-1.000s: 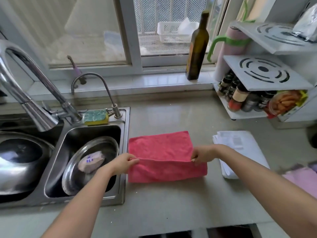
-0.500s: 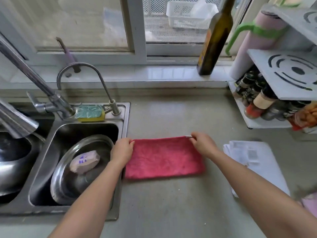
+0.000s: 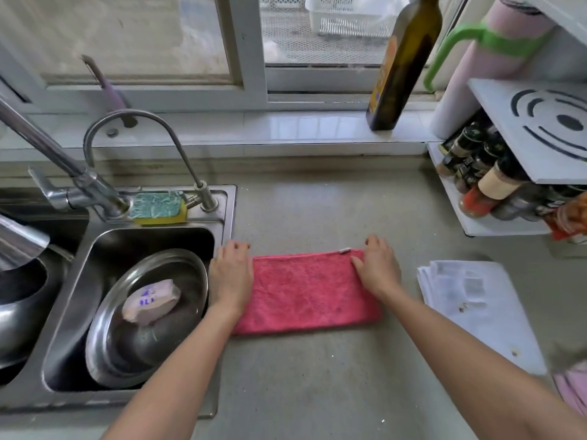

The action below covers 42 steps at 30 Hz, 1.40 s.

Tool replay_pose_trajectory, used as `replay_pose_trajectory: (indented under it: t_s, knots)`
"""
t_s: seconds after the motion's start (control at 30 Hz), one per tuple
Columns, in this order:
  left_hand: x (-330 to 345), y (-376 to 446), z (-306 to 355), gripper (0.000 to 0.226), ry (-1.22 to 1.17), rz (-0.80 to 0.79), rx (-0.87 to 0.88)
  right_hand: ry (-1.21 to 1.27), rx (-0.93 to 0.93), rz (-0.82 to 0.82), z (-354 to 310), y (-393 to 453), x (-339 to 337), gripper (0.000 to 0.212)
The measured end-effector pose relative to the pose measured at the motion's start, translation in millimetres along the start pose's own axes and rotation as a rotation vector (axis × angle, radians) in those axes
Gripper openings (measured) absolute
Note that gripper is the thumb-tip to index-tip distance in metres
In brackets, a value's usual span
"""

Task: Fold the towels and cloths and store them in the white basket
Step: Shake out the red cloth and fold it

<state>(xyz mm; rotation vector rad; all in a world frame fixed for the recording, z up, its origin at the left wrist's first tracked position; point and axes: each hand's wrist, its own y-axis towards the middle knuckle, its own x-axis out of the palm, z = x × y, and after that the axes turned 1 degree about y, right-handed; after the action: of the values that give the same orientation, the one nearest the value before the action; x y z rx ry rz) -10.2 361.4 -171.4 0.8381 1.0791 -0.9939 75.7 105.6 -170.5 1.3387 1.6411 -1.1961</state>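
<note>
A pink-red cloth (image 3: pixel 305 290) lies folded in half on the grey counter, its long edges running left to right. My left hand (image 3: pixel 231 274) rests flat on its left end, beside the sink rim. My right hand (image 3: pixel 376 265) lies flat on its right end, next to a small white tag at the far corner. A white basket (image 3: pixel 343 17) stands outside the window at the top. A pale pink cloth (image 3: pixel 571 385) shows at the right edge.
A steel sink (image 3: pixel 136 236) on the left holds a metal bowl (image 3: pixel 139 315) with a wrapped packet. A sponge (image 3: pixel 157 208) sits by the taps. A dark bottle (image 3: pixel 401 61) stands on the sill. A spice rack (image 3: pixel 495 188) and white papers (image 3: pixel 473 300) lie right.
The near half of the cloth was carried over to the far edge, halving it. Both hands went from pinching the edge to lying flat on the cloth's ends.
</note>
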Motion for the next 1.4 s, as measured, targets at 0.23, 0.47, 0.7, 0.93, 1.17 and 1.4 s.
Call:
replay_pose_trajectory:
  t_s: [0.23, 0.47, 0.7, 0.93, 1.17, 1.4]
  knots:
    - [47.6, -29.0, 46.6, 0.044, -0.049, -0.166, 0.482, 0.327, 0.274, -0.077, 5.5, -6.6, 12.9, 0.024]
    - [66.7, -27.5, 42.4, 0.061, 0.107, -0.273, 0.444, 0.298, 0.046, 0.164, 8.7, -25.9, 27.2, 0.026]
    - [63.5, -25.9, 42.0, 0.069, 0.143, -0.305, 0.368, -0.013, -0.154, 0.124, 28.0, -20.3, 26.6, 0.030]
    - [41.5, -34.1, 1.2, 0.074, 0.140, -0.248, 0.067, -0.080, -0.070, 0.313, 12.8, -30.1, 26.6, 0.030]
    - [5.3, -47.3, -2.8, 0.038, -0.532, -0.032, -0.413, -0.035, -0.595, 0.061, -43.0, -66.2, 71.9, 0.051]
    - [-1.0, -43.2, 1.7, 0.042, -0.213, -0.211, -0.454, -0.166, -0.416, 0.055, -47.4, -66.7, 91.2, 0.058]
